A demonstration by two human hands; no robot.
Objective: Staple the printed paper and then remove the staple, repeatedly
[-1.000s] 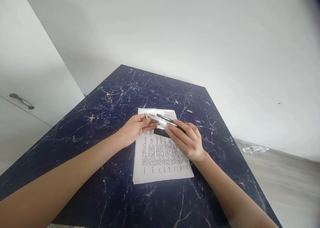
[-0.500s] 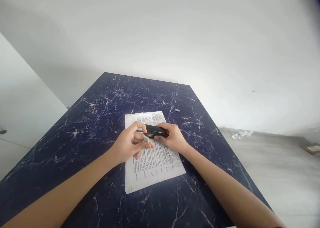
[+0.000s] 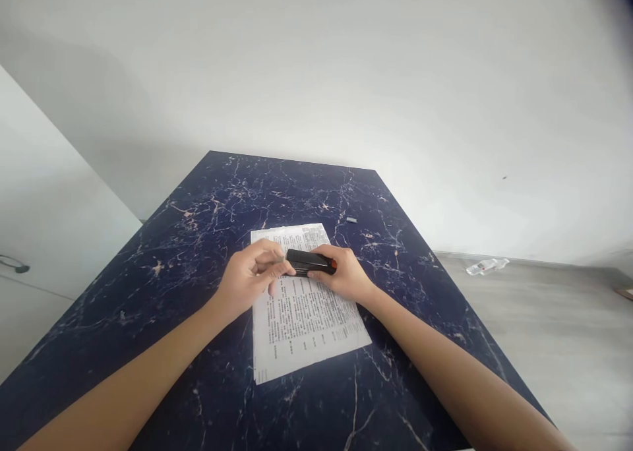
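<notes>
A black stapler with an orange end is held just above a printed sheet of paper on the dark blue marble table. My right hand is wrapped round the stapler's right end. My left hand has its fingers curled and pinched at the stapler's left tip. The stapler is closed flat. A small strip of staples lies apart on the table behind the paper.
A white wall stands behind the table. A white cabinet with a dark handle is on the left. On the grey floor to the right lies a plastic bottle. The table's right edge runs close to my right forearm.
A second ago the stapler was hinged open between both hands; now it is closed. My left hand has moved in to its tip, and the view has shifted slightly.
</notes>
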